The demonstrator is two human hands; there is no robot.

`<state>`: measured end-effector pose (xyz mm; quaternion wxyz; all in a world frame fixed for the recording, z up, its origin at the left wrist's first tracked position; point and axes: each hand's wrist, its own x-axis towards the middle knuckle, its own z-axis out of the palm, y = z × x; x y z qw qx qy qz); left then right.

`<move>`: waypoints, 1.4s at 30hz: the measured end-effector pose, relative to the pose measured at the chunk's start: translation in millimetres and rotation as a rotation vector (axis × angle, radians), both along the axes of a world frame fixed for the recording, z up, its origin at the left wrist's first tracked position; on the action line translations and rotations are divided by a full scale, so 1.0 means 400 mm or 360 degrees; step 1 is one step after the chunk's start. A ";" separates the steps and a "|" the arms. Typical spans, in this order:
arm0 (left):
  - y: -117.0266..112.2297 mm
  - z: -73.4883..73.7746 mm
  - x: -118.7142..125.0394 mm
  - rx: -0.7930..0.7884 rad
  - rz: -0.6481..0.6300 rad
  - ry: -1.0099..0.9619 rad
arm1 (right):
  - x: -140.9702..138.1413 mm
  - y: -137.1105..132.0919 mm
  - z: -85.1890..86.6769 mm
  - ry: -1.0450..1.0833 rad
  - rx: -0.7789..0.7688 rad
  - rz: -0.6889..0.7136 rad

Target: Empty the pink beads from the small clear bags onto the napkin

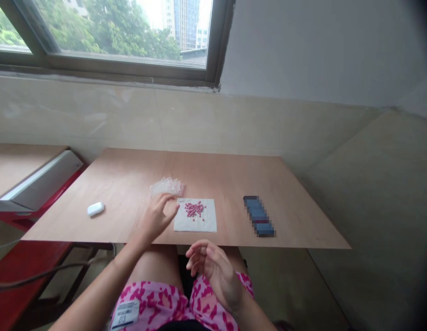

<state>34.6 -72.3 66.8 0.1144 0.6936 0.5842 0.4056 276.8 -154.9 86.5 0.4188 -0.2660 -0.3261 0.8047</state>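
Beads: small round magenta beads lie in a loose heap on the paper, with a few strays off to the side; too small to say if they are beads or tablets.
Paper: a white square paper napkin lies flat near the table's front edge.
Left hand: your left hand is over the napkin's left edge, just beside the heap, fingers half curled and bunched. You show nothing in its grip, but a single bead could be hidden there; cannot tell.
Right hand: your right hand hangs above your lap, well off the table, loosely open and empty.
Nearby: a crumpled clear plastic bag lies just behind your left hand.
Rest: a white oval plastic case sits to the left on the light plywood table; a pixelated dark blue oblong slab lies to the right.
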 end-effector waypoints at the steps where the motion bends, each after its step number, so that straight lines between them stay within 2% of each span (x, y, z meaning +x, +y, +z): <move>1: 0.049 0.003 -0.042 0.0030 0.0095 0.0092 | 0.006 0.007 -0.002 -0.0011 -0.0032 -0.0020; 3: 0.141 0.008 -0.127 -0.0090 0.0183 0.0302 | 0.018 0.019 -0.007 -0.0017 -0.0071 -0.0059; 7: 0.271 0.003 -0.263 -0.0650 0.0102 0.0569 | 0.032 0.034 -0.011 0.0043 -0.0071 -0.0095; 11: 0.324 -0.018 -0.311 -0.0919 -0.0119 0.0560 | 0.035 0.041 -0.015 0.0055 -0.0048 -0.0067; 14: 0.328 -0.024 -0.311 -0.0878 -0.0125 0.0522 | 0.037 0.044 -0.022 -0.0003 -0.0042 -0.0066; 16: 0.315 -0.010 -0.301 -0.0749 -0.0090 0.0473 | 0.037 0.047 -0.027 -0.0069 -0.0027 -0.0070; 19: 0.268 0.037 -0.264 -0.0533 -0.0082 0.0396 | 0.037 0.052 -0.036 -0.0252 0.0051 -0.0054; 22: 0.186 0.089 -0.190 -0.0413 -0.0118 0.0306 | 0.034 0.057 -0.043 -0.0597 0.0194 -0.0024; 25: 0.076 0.111 -0.090 -0.0393 -0.0260 0.0278 | 0.029 0.062 -0.044 -0.0963 0.0411 -0.0069; 29: -0.060 0.082 0.030 -0.0373 -0.0496 0.0187 | 0.018 0.076 -0.029 -0.1136 0.0762 -0.0221; 32: -0.120 0.045 0.085 -0.0421 -0.0572 0.0164 | 0.003 0.093 -0.016 -0.1168 0.0897 -0.0126; 36: -0.144 0.011 0.109 -0.0434 -0.0524 0.0160 | -0.023 0.116 -0.020 -0.1233 0.0960 0.0000; 42: -0.136 -0.031 0.101 -0.0423 -0.0423 0.0163 | -0.030 0.126 -0.056 -0.1166 0.0950 0.0017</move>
